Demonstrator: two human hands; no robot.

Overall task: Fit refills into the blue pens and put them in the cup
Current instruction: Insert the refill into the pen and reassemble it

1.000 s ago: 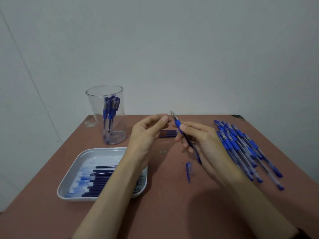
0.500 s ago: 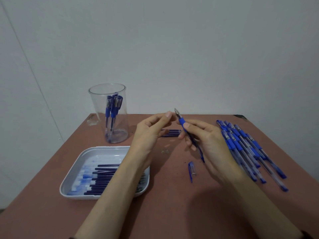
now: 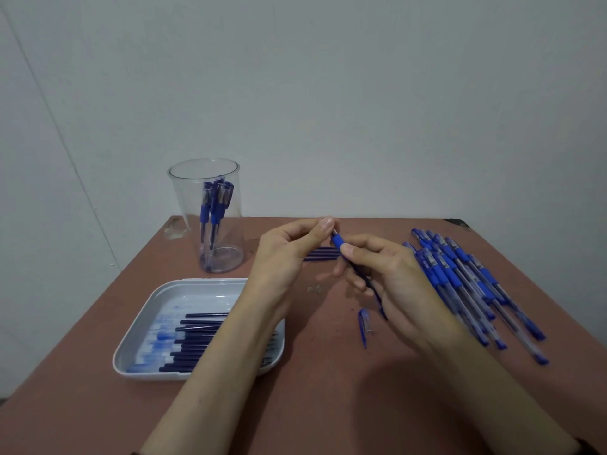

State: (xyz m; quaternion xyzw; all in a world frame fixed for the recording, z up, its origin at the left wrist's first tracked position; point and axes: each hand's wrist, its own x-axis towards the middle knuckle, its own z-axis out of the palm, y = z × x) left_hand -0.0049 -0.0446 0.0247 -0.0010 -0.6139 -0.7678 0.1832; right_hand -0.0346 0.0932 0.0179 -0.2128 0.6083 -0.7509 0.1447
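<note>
Your left hand (image 3: pixel 285 254) closed the gap and pinched the tip of the blue pen (image 3: pixel 338 240), which your right hand (image 3: pixel 394 280) gripped by its barrel, probably to steady it for screwing, while the cup (image 3: pixel 236 231) stood beyond your left hand.

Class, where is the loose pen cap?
Head view: the cap lies on the table, right of the tray, beside the right hand.

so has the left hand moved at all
Yes: against the spare refills on the table, the left hand has edged right, and its fingertips now pinch the tip of the pen the right hand holds.
</note>
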